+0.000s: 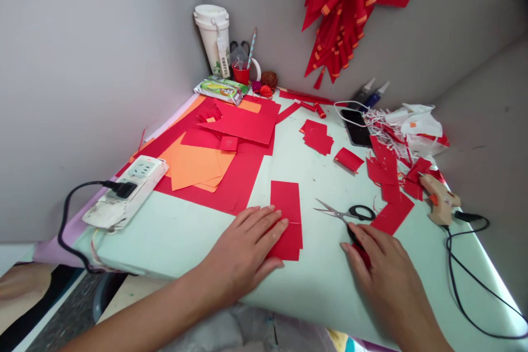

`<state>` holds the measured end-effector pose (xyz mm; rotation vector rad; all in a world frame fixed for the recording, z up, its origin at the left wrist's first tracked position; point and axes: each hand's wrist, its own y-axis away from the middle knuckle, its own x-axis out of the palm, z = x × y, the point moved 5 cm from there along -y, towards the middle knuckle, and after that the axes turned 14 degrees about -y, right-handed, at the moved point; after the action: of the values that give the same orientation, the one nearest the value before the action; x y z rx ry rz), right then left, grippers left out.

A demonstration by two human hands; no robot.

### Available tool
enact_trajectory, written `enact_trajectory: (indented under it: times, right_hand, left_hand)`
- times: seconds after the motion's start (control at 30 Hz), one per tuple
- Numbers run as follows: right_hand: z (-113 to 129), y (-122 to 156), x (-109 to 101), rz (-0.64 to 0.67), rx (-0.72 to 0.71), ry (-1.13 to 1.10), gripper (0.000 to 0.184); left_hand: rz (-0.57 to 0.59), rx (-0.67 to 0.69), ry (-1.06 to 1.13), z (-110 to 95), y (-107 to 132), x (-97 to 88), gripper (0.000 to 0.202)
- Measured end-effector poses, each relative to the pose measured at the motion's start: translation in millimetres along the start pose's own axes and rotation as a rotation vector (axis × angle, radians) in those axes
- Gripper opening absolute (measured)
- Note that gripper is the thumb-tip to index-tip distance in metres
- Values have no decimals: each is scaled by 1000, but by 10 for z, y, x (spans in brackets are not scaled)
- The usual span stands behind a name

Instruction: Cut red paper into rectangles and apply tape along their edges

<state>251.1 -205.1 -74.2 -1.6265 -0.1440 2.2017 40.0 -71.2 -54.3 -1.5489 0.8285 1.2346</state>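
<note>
My left hand point(251, 245) lies flat with fingers stretched over red paper rectangles point(286, 201), pressing on their left side. The red pieces lie one over another, a thin pale line crossing the middle. To their right, scissors point(340, 214) with black handles rest on the table, blades apart and tips toward the left. My right hand point(377, 264) is at the scissors' lower handle loop, thumb and fingers apart, the fingertips at or over the loop. A bit of red paper shows beneath this hand, and a longer red strip point(394, 213) lies just beyond it.
Red sheets point(247, 176) and orange sheets point(196, 165) lie at left beside a power strip point(127, 192). At right are a glue gun point(439, 198) with a cord, red scraps point(383, 168) and a phone point(355, 127). A lidded cup point(214, 38) stands at the back.
</note>
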Motion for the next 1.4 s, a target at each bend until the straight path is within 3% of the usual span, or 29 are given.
enact_trajectory:
  times: [0.3,0.5,0.6,0.93,1.17,1.4]
  right_hand:
    - [-116,-22,60,4,-3,-123,35]
    - [-132,17,-29,-31,64,-301,25]
    - [-113,57,-51,19,134,-414,23]
    - [136,69,53,131,-28,-470,20]
    - [203,43,88,270,-100,-495,23]
    - [267,-16,77,311,-162,-471,28]
  left_hand:
    - [-159,54,31,-41,84,-86,41]
    - [-95,-25,27,7,93,1,49]
    - [-56,-75,9,35,84,49,54]
    - [-84,-62,-3,38,85,25,53]
    - [-68,-81,-8,55,52,64,54]
    - [-42,-65,-32,52,27,76,44]
